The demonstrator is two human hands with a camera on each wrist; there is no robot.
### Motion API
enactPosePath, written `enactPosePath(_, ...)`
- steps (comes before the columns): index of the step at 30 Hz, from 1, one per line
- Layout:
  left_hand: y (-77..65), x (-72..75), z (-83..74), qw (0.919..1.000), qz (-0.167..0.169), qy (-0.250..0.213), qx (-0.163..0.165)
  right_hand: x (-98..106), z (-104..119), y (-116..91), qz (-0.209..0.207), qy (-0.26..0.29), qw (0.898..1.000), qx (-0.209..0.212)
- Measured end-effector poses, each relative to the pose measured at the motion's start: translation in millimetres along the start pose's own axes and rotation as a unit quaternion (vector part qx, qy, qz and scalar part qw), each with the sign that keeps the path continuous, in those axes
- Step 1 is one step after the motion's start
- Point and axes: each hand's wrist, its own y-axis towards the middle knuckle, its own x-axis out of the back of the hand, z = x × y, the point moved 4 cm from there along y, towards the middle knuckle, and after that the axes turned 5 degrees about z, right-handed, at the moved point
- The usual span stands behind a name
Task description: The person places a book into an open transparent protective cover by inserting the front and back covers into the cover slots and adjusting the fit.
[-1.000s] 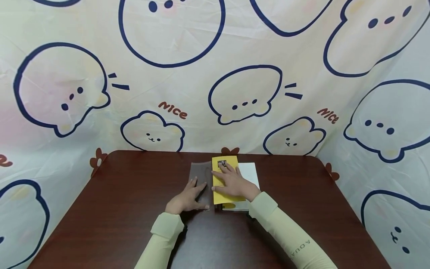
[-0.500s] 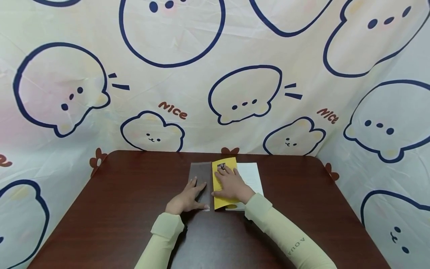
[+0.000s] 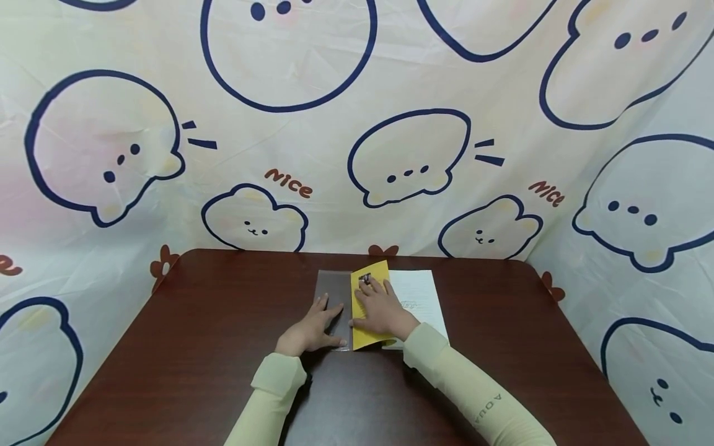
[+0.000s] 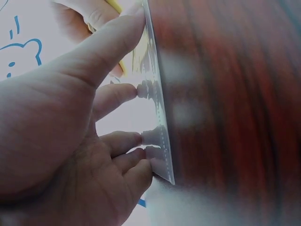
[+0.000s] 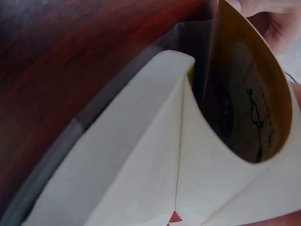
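Observation:
A book with a yellow cover (image 3: 362,319) and white pages (image 3: 424,316) lies open at the back middle of the table. From its left side a clear plastic sheet (image 3: 334,285) extends flat over the dark wood. My left hand (image 3: 309,328) presses on this sheet with spread, straight fingers; its fingertips meet the glossy surface in the left wrist view. My right hand (image 3: 383,310) rests on the yellow cover, fingers extended. The right wrist view shows the yellow cover (image 5: 249,89) curving up from the pages (image 5: 141,155), with transparent plastic (image 5: 197,52) behind the fold.
The dark brown table (image 3: 195,347) spreads around the book on all sides. Behind and beside it hangs a pale cloth (image 3: 323,142) printed with blue-outlined cartoon figures.
My right hand has shifted slightly left with the yellow cover, which now stands more tilted and narrower. More of the white pages shows on the right. The left hand stays in place.

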Motion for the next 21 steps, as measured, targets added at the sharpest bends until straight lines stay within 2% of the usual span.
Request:
enactPosePath(11, -1.9, -0.5, -0.9, 1.0000, 0.001, -0.001, -0.003, -5.4, 5.3, 0.5, -0.002, -0.033, 0.999, -0.015)
enactPosePath(21, -1.7, 0.3, -0.9, 1.0000, 0.002, -0.003, -0.007, -7.0, 7.8, 4.7, -0.005, -0.034, 0.999, -0.026)
